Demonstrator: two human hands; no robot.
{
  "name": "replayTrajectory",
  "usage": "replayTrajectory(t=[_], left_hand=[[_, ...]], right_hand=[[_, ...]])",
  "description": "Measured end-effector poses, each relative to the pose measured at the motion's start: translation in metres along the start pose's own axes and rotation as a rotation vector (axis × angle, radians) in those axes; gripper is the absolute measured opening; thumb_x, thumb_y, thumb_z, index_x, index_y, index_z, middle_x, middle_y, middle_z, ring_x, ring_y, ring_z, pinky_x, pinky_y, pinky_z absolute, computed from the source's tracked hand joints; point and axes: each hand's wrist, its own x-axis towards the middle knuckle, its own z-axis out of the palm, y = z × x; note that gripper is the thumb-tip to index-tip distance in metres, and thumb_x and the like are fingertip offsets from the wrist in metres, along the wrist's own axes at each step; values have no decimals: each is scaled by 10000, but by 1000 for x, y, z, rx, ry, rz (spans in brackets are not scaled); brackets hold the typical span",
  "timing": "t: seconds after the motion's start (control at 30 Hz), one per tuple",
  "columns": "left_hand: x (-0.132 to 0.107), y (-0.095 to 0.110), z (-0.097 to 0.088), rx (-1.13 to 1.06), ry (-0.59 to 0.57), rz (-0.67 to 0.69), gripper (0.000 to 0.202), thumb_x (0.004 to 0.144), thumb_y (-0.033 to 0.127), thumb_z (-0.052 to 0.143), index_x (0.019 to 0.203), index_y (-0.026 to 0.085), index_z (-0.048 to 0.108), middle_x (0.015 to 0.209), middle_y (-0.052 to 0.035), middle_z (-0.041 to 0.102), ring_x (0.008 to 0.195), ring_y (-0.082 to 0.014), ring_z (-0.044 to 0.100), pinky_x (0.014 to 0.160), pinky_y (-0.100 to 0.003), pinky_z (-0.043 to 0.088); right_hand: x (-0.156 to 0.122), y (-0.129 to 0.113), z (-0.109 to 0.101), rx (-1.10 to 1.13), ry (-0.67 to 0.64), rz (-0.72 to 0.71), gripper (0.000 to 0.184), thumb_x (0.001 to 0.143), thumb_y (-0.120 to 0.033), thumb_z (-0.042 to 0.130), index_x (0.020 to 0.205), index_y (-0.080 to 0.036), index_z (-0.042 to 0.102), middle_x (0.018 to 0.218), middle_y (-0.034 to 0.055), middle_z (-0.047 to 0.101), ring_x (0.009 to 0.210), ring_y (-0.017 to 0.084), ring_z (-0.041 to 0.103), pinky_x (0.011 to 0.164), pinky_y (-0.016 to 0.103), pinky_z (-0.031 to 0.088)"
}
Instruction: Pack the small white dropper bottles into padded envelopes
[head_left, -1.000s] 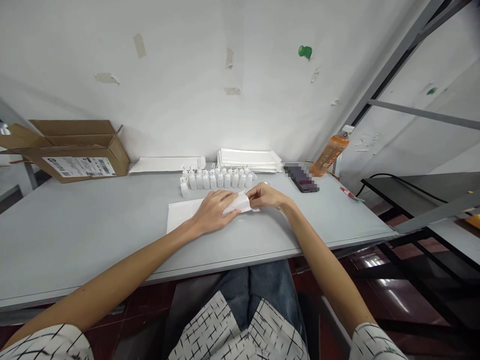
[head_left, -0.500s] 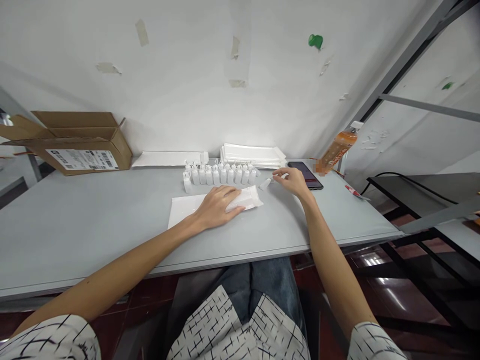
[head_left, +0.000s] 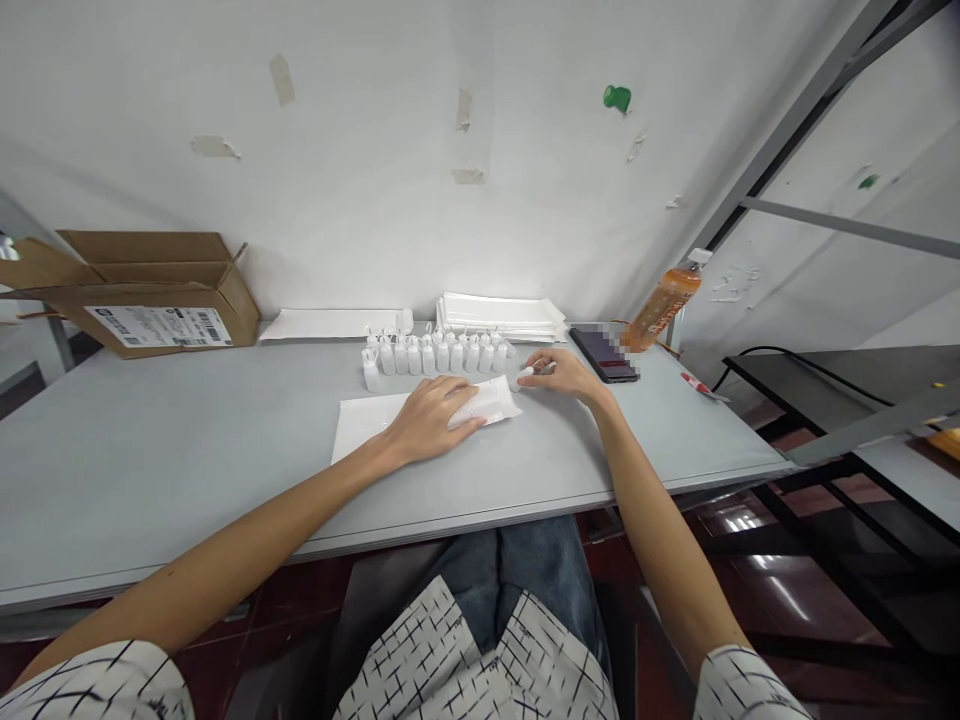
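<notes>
A white padded envelope (head_left: 364, 420) lies flat near the middle of the table, its narrow end pointing right. My left hand (head_left: 429, 418) grips that end, fingers across the top and thumb along the near side. My right hand (head_left: 561, 373) pinches a small white plastic bottle (head_left: 520, 379), which is tilted just off the envelope's right end. Behind the envelope stand rows of similar small white bottles (head_left: 442, 357) with looped caps, and one bottle (head_left: 370, 372) stands a little forward at their left end.
At the back lie a stack of white envelopes (head_left: 501, 312) and a single white envelope (head_left: 322, 322). An open cardboard box (head_left: 172, 325) stands far left. To the right are a phone (head_left: 606, 357), an orange drink bottle (head_left: 666, 305) and a metal frame (head_left: 720, 225).
My right hand has moved left and slightly nearer with the small bottle, bringing it to the envelope's right end. The left hand stays on the envelope. The camera view has shifted slightly.
</notes>
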Motion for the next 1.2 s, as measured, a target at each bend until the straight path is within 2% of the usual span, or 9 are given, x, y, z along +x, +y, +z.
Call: replayTrajectory(t=[0.17,0.37,0.57,0.73,0.83,1.03,1.1,1.2], left_hand=[[0,-1,1,3,-10,0,408,937,442,528,1184,137,639,1216,-134,653,1116,-277,603,951,-441,471],[-2,0,2,7,-4,-10,402,937,449,525,1194,164,644,1230,-131,644,1122,-288,600,951,-458,469],[-2,-1,2,7,11,-7,394,942,444,511,1185,168,654,1225,-136,645,1118,-291,602,942,-459,478],[-1,-1,2,28,9,-5,398,950,428,500,1186,141,642,1231,-142,643,1116,-285,602,935,-448,481],[-1,-1,2,18,8,-6,395,947,427,506,1188,144,640,1229,-143,643,1123,-289,596,942,-460,475],[-1,-1,3,35,-23,-9,418,944,458,503,1191,151,644,1231,-143,639,1129,-292,591,942,-457,470],[-1,-1,3,40,-36,-1,427,941,463,504,1196,150,644,1230,-149,638,1127,-296,589,941,-465,469],[-1,-1,3,44,-39,0,430,940,463,509,1197,145,644,1236,-150,636,1120,-295,591,944,-466,469]], right_hand=[[-1,-5,5,100,-38,7,426,579,-467,829,831,-154,691,742,17,622,617,118,526,543,243,416],[-5,-8,-2,205,-54,106,256,572,-316,836,657,-127,686,562,13,590,499,113,516,475,259,447],[-14,-9,-17,292,-45,187,305,580,-363,867,624,-128,678,559,44,619,549,145,589,489,256,456],[-21,-9,-32,451,-115,116,345,568,-396,882,672,-129,690,634,57,653,630,158,626,544,261,480],[-25,-12,-35,456,-205,77,337,581,-400,871,690,-130,700,627,47,653,604,141,604,557,270,487],[-25,-23,-23,338,-479,64,338,618,-420,844,691,-125,696,618,38,646,563,136,604,509,254,474],[-23,-27,-16,328,-510,45,336,634,-430,831,701,-130,695,612,30,640,561,136,605,491,246,462],[-21,-31,-5,340,-469,-7,320,647,-421,817,727,-133,701,625,26,643,565,131,599,472,233,437]])
